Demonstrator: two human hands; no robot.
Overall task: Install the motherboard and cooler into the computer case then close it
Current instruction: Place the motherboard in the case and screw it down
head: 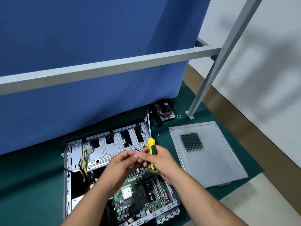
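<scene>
Under and to the left of both hands lies the open computer case (76, 154) on the green mat (24, 185), the motherboard (138, 193) seated inside it below the wrists. The left hand (121, 163) curls its fingertips together, pinching something too small to identify. Touching it, the right hand (160, 158) grips a yellow-and-green screwdriver (152, 148), shaft pointing up and away. Beyond the right hand the cooler (165, 109) sits by the blue partition (97, 46); to its right the grey side panel (206, 154) lies flat.
</scene>
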